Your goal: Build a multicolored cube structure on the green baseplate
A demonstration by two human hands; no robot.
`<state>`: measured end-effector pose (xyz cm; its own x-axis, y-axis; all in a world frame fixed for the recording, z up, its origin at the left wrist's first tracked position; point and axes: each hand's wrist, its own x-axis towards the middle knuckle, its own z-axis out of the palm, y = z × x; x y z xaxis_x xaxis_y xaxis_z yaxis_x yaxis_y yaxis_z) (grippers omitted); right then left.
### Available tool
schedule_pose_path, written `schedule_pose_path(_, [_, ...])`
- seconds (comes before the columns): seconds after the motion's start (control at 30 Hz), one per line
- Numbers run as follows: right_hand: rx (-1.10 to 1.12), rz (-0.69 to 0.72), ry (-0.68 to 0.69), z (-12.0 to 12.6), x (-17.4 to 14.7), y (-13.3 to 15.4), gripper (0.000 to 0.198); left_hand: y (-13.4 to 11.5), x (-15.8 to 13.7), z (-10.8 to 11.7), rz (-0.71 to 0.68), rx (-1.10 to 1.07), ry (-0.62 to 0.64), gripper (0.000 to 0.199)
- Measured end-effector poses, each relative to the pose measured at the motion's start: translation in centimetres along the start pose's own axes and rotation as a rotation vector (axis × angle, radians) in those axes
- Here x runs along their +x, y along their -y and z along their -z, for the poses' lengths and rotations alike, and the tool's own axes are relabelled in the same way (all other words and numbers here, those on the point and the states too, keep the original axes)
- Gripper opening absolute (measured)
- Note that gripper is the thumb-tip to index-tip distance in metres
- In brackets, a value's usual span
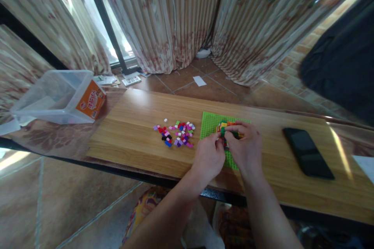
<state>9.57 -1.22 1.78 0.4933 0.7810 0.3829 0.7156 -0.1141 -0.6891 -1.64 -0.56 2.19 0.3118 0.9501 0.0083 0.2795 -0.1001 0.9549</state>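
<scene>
A bright green studded baseplate lies on the wooden table, partly covered by my hands. On it stands a small build of toy bricks in yellow, red, orange and green. My right hand reaches over the build from the right, its thumb and index finger closed at a dark green brick on top. My left hand is at the build's near left side with curled fingers, the tips close to the same green brick; what they pinch is hidden. Left of the baseplate lies a loose pile of small bricks in pink, purple, red, white and blue.
A black phone lies on the table to the right. At the far left stands a clear plastic bin with an orange label. Curtains hang beyond the table, and a white sheet lies on the tiled floor.
</scene>
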Motion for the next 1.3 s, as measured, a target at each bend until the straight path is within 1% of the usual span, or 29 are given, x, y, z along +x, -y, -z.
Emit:
schedule_pose_path(0.17, [-0.001, 0.06, 0.022, 0.2, -0.1, -0.4, 0.014, 0.1, 0.1, 0.0, 0.006, -0.032, -0.006, 0.031])
schedule_pose_path(0.4, [-0.015, 0.102, 0.024, 0.1, -0.1, -0.6, 0.019, -0.1, 0.1, 0.0, 0.006, -0.068, -0.004, 0.031])
schedule_pose_path(0.63, [-0.043, 0.069, -0.019, -0.3, 0.0, -0.3, 0.015, 0.0, 0.1, 0.0, 0.004, -0.05, 0.015, 0.031])
schedule_pose_path(0.73, [-0.04, 0.064, -0.017, -0.4, 0.0, -0.2, 0.015, 0.3, 0.3, -0.1, 0.015, -0.096, 0.011, 0.029])
schedule_pose_path(0.8, [-0.032, 0.075, -0.02, -0.3, -0.1, -0.3, 0.016, 0.3, 0.5, 0.1, 0.091, -0.226, -0.019, 0.024])
schedule_pose_path(0.83, [-0.022, 0.082, -0.021, -0.3, -0.1, -0.4, 0.017, 0.2, 0.7, 0.2, 0.167, -0.343, -0.034, 0.023])
schedule_pose_path(0.9, [0.024, 0.085, -0.034, 0.0, -0.3, -0.6, 0.018, -0.1, 1.0, 0.7, 0.384, -0.679, -0.06, 0.025])
schedule_pose_path(0.93, [0.058, 0.082, -0.055, 0.2, -0.5, -0.6, 0.019, -0.4, 1.1, 1.1, 0.491, -0.874, -0.049, 0.025])
schedule_pose_path(0.97, [0.093, 0.082, -0.084, 0.4, -0.6, -0.6, 0.02, -0.7, 1.2, 1.5, 0.565, -1.042, -0.042, 0.028])
schedule_pose_path(1.0, [0.127, 0.093, -0.108, 0.6, -0.7, -0.4, 0.02, -1.0, 1.3, 1.9, 0.606, -1.156, -0.05, 0.033])
schedule_pose_path(1.07, [0.178, 0.153, -0.122, 1.1, -1.0, 0.1, 0.018, -1.5, 1.4, 2.5, 0.632, -1.291, -0.056, 0.039])
schedule_pose_path(1.1, [0.193, 0.199, -0.101, 1.3, -1.1, 0.5, 0.016, -1.7, 1.4, 2.7, 0.629, -1.33, -0.05, 0.042])
schedule_pose_path(1.2, [0.208, 0.319, 0.044, 1.6, -1.3, 1.6, 0.013, -1.8, 1.4, 2.9, 0.582, -1.397, 0.009, 0.048])
schedule_pose_path(1.3, [0.151, 0.379, 0.193, 1.7, -1.3, 2.1, 0.015, -1.6, 1.3, 3.0, 0.518, -1.375, 0.079, 0.053])
